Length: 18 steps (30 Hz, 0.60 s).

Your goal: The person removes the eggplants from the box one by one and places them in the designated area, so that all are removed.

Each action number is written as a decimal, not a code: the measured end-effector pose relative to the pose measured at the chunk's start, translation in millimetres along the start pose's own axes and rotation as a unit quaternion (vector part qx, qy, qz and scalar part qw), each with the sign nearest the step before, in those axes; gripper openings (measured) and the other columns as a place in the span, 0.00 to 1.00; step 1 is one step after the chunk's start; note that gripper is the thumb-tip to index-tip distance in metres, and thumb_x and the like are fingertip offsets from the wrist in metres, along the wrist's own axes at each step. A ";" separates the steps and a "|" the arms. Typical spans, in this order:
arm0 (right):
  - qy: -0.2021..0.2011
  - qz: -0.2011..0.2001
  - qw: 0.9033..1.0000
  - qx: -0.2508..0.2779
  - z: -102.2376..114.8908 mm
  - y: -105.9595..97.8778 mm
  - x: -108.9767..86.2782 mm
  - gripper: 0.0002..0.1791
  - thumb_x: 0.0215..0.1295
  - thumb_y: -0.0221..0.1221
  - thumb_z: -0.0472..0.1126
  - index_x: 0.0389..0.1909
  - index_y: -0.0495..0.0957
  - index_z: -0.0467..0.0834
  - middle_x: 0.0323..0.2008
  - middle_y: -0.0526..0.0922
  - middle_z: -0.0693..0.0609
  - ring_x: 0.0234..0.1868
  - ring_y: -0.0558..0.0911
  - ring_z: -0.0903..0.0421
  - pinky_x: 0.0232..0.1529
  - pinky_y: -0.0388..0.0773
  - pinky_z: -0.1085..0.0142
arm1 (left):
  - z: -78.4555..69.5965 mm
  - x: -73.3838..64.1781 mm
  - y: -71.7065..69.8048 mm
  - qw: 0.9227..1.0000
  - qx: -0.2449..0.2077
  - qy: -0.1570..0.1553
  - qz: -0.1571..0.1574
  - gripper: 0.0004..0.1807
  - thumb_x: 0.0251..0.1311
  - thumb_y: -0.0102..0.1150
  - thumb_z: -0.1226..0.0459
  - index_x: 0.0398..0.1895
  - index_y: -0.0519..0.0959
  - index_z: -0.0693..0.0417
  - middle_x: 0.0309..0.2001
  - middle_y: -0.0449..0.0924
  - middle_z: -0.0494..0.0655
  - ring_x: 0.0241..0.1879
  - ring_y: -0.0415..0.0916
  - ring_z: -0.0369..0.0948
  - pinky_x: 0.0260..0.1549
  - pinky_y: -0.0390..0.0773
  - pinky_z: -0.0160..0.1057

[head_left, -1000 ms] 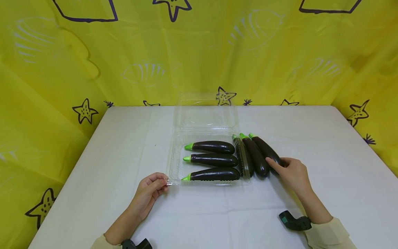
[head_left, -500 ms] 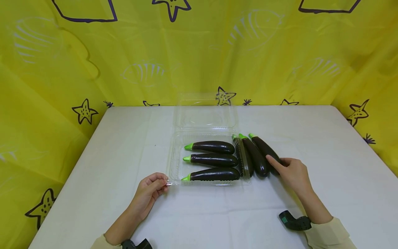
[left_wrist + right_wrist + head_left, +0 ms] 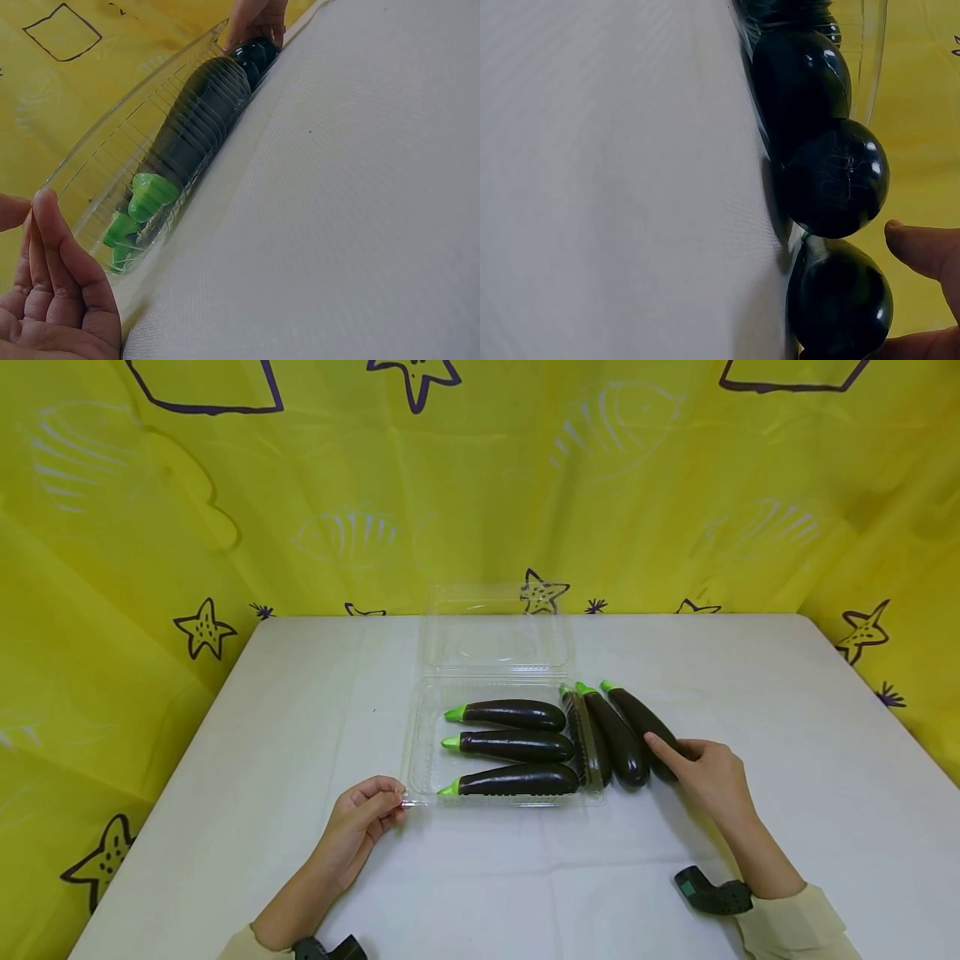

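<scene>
In the head view a clear plastic clamshell box [image 3: 423, 781] lies with its lid [image 3: 495, 639] raised behind it. Three eggplants [image 3: 517, 746] lie crosswise inside, green stems to the left. My left hand [image 3: 367, 822] pinches the box's front left corner between thumb and fingers. Along the box's right wall more eggplants lie slanted on the table. At the outermost eggplant [image 3: 641, 722] is my right hand [image 3: 712, 781], its fingers beside the blunt end. In the right wrist view the thumb [image 3: 922, 244] stretches out straight, seemingly apart from it; the other fingers are mostly hidden.
A white cloth covers the table [image 3: 480, 885]. A yellow curtain [image 3: 480, 485] with starfish and fish drawings hangs behind it and at both sides. Black wrist devices [image 3: 712, 891] sit at both cuffs.
My right hand has shifted very slightly to the right, its thumb with it. The left hand, the box and the eggplants have stayed practically where they were.
</scene>
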State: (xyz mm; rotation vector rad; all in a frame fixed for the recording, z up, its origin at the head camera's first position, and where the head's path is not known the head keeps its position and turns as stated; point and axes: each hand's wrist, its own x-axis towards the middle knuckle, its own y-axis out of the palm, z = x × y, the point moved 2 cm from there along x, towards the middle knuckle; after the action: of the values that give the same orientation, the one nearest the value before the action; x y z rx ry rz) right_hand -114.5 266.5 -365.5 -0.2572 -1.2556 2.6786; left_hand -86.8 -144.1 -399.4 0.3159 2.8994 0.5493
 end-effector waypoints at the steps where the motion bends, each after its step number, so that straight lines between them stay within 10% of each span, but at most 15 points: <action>1: -0.001 -0.001 1.000 0.000 0.0 -0.2 0.0 0.40 0.59 0.51 0.64 0.48 0.74 0.27 0.45 0.76 0.31 0.46 0.73 0.37 0.43 0.69 0.48 | 0.1 0.0 -0.1 1.000 -0.001 0.000 0.000 0.06 0.58 0.49 0.74 0.29 0.74 0.58 0.28 0.75 0.45 0.26 0.71 0.35 0.29 0.73 0.29; 18: -0.006 0.000 1.000 -0.010 -2.7 -5.3 1.3 0.41 0.60 0.51 0.64 0.52 0.71 0.27 0.48 0.75 0.31 0.49 0.72 0.36 0.45 0.68 0.47 | 0.6 0.4 -0.6 1.000 -0.001 0.000 0.004 0.06 0.59 0.48 0.73 0.29 0.75 0.57 0.28 0.75 0.45 0.26 0.72 0.35 0.29 0.73 0.29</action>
State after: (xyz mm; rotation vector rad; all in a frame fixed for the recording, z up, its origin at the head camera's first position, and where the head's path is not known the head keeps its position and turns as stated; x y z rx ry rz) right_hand -114.8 272.1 -363.2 -0.2455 -1.2876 2.6724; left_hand -87.2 -144.3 -400.2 0.3282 2.8991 0.5546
